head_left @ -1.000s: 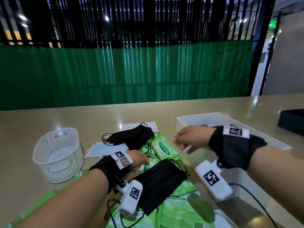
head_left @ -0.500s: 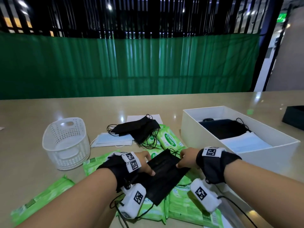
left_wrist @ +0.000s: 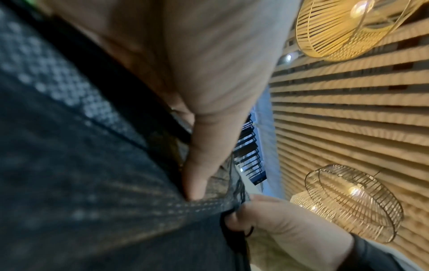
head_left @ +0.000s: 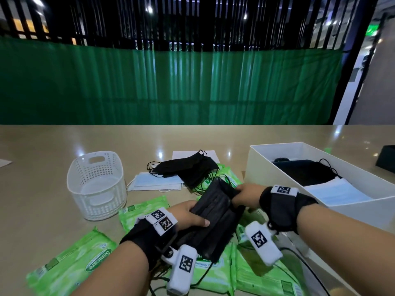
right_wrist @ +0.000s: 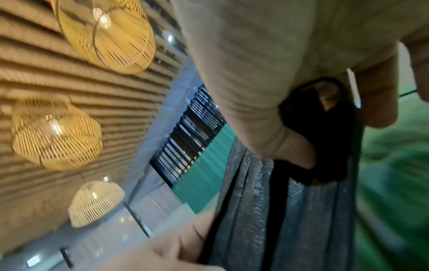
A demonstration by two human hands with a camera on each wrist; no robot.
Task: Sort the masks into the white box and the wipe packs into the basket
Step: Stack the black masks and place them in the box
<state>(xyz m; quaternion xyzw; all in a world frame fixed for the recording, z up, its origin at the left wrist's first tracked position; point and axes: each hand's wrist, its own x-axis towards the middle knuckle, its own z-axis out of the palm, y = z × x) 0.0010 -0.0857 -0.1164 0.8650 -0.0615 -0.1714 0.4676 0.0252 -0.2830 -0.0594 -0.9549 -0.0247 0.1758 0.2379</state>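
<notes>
Black masks, a small stack of them, sit lifted between our two hands just above the green wipe packs strewn along the near edge of the table. Our left hand grips the near end, thumb laid across the top and the other fingers tucked underneath, so the stack is clamped rather than resting. Our right hand pinches the far end, thumb on top and fingers curled under with an ear loop caught among them, as the right wrist view shows. Holding both ends likely keeps the thin layers together and the loops from snagging on the packs below.

Further out, more black masks and pale blue masks lie in a loose heap on the table, partly over other wipe packs. To the left stands the basket, with no packs in it that we can see. To the right the white box already holds black and pale blue masks, so we judge the held stack belongs there next, a short carry to the right.
</notes>
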